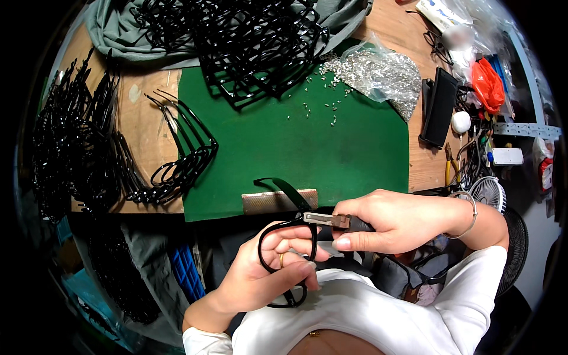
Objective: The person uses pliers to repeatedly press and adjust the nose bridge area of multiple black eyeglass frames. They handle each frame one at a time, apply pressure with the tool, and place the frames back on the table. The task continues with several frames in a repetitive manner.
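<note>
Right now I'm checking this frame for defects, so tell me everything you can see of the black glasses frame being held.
The black glasses frame looks like glossy plastic with rounded rims and no visible lenses. The left hand grips it, fingers through one rim, near the person's chest below the green mat. One temple arm sticks up and away. The right hand presses a metal-tipped tool against its hinge corner.

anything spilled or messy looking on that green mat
Yes: small silver metal pieces lie scattered loose across the green mat, strayed from the clear plastic bag at its top right corner. Otherwise the black eyeglass frames sit in heaps, which looks deliberate.
</note>
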`<move>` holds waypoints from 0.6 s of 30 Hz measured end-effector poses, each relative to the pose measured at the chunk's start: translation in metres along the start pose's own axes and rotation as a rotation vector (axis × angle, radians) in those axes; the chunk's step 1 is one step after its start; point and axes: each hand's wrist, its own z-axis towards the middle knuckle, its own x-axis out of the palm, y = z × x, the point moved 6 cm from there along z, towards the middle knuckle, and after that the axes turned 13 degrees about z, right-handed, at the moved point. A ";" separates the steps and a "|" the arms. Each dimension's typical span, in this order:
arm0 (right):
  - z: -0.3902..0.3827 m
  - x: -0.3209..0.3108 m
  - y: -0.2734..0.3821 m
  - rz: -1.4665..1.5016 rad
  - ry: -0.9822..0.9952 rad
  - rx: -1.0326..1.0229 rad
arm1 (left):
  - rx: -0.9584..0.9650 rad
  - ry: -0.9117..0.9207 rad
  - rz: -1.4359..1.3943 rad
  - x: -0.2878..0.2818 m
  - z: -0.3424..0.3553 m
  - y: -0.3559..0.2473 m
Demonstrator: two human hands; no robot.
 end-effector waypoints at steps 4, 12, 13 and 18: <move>0.001 -0.003 0.003 -0.200 -0.132 -0.095 | 0.004 -0.043 0.014 0.003 0.002 0.001; -0.002 -0.009 -0.001 -0.304 -0.211 -0.138 | 0.027 -0.020 0.013 0.007 0.002 0.001; -0.003 -0.013 0.001 -0.251 -0.168 -0.145 | 0.022 -0.009 0.009 0.007 0.003 -0.001; 0.009 -0.042 -0.016 -0.178 -0.234 -0.125 | 0.006 -0.018 0.002 0.007 0.005 -0.007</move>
